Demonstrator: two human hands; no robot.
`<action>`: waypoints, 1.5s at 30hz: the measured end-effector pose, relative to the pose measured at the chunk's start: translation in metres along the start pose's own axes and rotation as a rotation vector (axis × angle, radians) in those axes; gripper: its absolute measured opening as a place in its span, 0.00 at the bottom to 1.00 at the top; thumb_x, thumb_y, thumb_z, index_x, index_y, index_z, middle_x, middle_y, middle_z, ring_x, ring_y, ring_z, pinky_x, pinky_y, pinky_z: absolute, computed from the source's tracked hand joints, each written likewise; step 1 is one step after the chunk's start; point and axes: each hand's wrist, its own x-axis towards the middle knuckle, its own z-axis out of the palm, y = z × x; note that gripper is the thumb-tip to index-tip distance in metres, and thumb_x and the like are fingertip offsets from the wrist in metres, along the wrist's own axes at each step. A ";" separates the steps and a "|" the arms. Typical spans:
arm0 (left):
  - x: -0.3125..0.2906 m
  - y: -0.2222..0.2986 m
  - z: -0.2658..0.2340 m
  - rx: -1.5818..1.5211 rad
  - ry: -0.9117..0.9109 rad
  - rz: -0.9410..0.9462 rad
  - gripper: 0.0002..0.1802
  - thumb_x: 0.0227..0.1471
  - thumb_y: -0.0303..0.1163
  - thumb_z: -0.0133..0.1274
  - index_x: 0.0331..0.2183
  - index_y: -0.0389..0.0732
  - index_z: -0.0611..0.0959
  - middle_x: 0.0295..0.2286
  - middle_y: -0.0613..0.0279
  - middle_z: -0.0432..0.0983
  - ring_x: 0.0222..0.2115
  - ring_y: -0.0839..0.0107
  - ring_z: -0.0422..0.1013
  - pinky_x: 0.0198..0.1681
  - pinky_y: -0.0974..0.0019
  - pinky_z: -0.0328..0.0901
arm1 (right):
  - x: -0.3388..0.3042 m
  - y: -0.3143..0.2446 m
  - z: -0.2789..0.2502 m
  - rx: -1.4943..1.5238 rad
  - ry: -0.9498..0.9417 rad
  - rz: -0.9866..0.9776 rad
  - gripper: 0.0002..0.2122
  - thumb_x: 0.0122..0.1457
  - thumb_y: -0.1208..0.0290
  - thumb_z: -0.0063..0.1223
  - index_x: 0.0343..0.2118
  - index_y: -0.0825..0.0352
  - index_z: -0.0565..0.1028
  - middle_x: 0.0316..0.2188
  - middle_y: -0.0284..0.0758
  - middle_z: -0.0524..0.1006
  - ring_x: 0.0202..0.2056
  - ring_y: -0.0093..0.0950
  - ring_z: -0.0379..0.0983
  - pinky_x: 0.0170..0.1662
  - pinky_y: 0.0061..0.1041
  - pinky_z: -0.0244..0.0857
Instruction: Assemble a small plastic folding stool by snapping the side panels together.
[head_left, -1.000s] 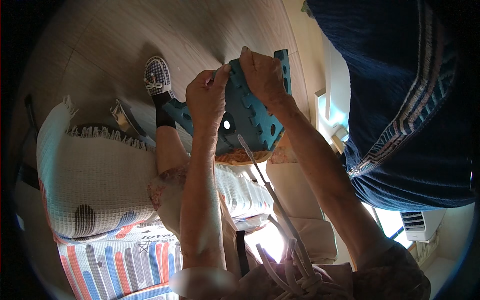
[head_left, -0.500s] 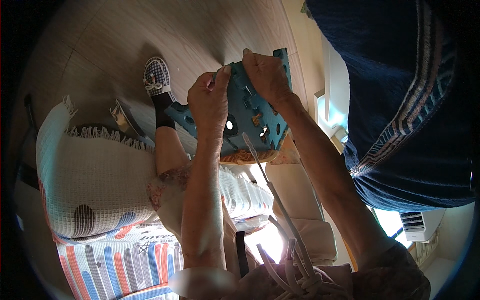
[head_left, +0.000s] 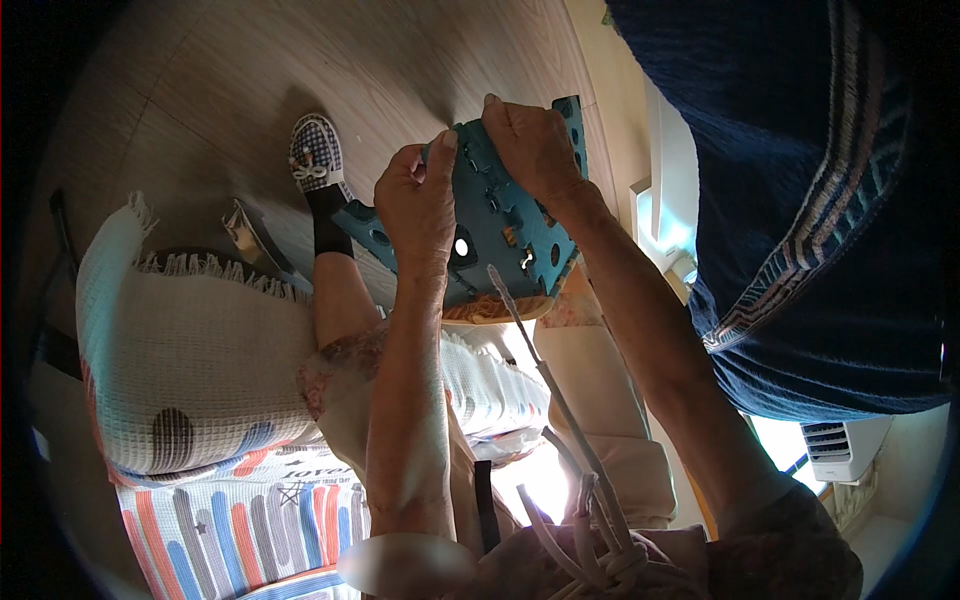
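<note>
A stiff-looking teal sheet [head_left: 490,262] with round holes and notched cutouts is held up in front of my lap. My left hand [head_left: 416,208] is closed at its upper edge, thumb pointing up. Close beside it on the right, my right hand [head_left: 537,150] is closed on the same edge, its thumb also raised. The fingers behind the sheet are hidden. Below the sheet's lower edge shows a pale curved rim [head_left: 500,317] with brown stringy material along it. A loose pale cord [head_left: 515,310] hangs in front of the sheet from my clothing.
A fringed, patterned cover [head_left: 220,350] drapes the seat on my left. My foot in a checked shoe [head_left: 317,150] rests on the wood-look floor [head_left: 250,60]. Dark blue fabric with a patterned band [head_left: 800,200] hangs close on the right. A white vented unit [head_left: 840,450] is at lower right.
Both hands keep their hold on the teal sheet and have shifted only slightly, a little up and to the left. The sheet's tilt has barely altered.
</note>
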 end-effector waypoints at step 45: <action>0.011 -0.012 -0.006 -0.012 -0.200 0.004 0.19 0.53 0.43 0.57 0.23 0.36 0.79 0.14 0.77 0.56 0.15 0.86 0.51 0.13 0.76 0.56 | 0.010 0.004 0.011 0.194 -0.007 0.161 0.19 0.62 0.62 0.42 0.21 0.73 0.72 0.15 0.47 0.70 0.18 0.43 0.69 0.25 0.36 0.64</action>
